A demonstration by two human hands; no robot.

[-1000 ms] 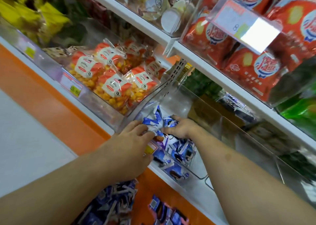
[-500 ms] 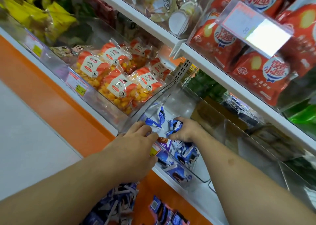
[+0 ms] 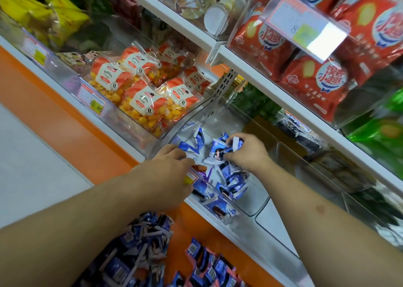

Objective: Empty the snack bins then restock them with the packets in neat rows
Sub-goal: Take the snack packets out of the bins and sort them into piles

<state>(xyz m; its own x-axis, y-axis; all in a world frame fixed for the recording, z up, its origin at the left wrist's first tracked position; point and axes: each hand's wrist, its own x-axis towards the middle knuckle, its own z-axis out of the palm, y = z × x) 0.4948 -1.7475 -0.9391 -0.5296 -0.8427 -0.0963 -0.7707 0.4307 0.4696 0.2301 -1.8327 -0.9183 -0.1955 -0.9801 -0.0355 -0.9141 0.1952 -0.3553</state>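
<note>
While both hands are down in the clear bin (image 3: 250, 208) on the lower shelf, the step looks to me like either scooping out or setting in the small blue packets (image 3: 231, 184), and I cannot tell which from where I stand. The right hand (image 3: 248, 151) has its fingers curled round a bunched handful of them, white crimped ends poking out between the knuckles. The left hand (image 3: 168, 171) reaches over the bin's near lip with fingers bent, fingertips at a single packet near the bin's left wall; whether it truly pinches it I cannot say. To do this well, I would take fewer at a time: the wrappers look slick and crinkly, pillow-shaped with flat sealed ends, so a big fistful is likely to slip and fan out. If rows are wanted, each packet should be turned the same way and stood against the wall, working from the far end toward the near lip. More of the same blue packets lie in a loose heap (image 3: 135, 256) below, near the person, well apart from the bin. The bin itself is hard, glossy plastic with rounded corners, a yellow price tag (image 3: 190, 177) on its front. To its left sits another bin of orange-labelled bags (image 3: 139, 95) showing yellow puffs through clear film; on the shelf above, plump red bags (image 3: 314, 84) press against their clear front.
</note>
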